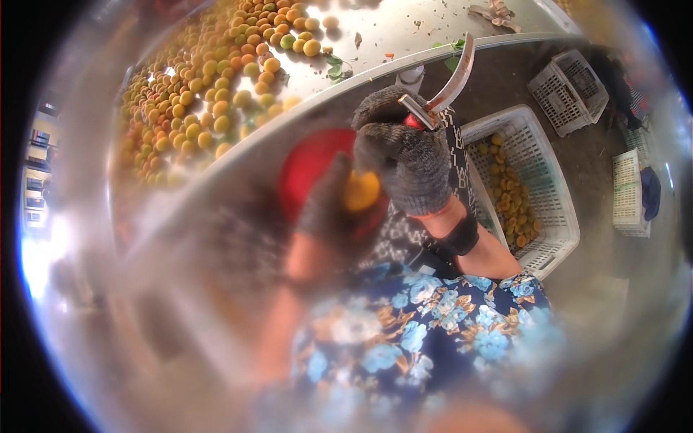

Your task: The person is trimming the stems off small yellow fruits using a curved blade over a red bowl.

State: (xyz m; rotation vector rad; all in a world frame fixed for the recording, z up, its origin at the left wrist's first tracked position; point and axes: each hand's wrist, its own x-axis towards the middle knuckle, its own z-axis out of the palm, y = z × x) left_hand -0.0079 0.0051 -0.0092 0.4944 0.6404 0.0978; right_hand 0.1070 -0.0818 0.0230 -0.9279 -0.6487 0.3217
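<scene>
My left hand (326,206), in a dark glove and blurred, is closed around a yellow-orange apricot (363,190) between thumb and fingers. Close beside it, my right hand (411,155) wears a grey knitted glove and is closed on a curved-blade knife (456,81). The blade points up and away from me, and a bit of red shows at the handle. Below and behind my left hand is a round red basin (307,169), partly hidden by the hand. Whether the right fingers also touch the apricot cannot be made out.
Many apricots (195,130) lie on a pale metal table (390,32) with a raised rim, along with leaves. At my right stands a white plastic crate (552,187) holding apricot pieces (516,206). Farther right are another crate (570,90) and a third one (629,191).
</scene>
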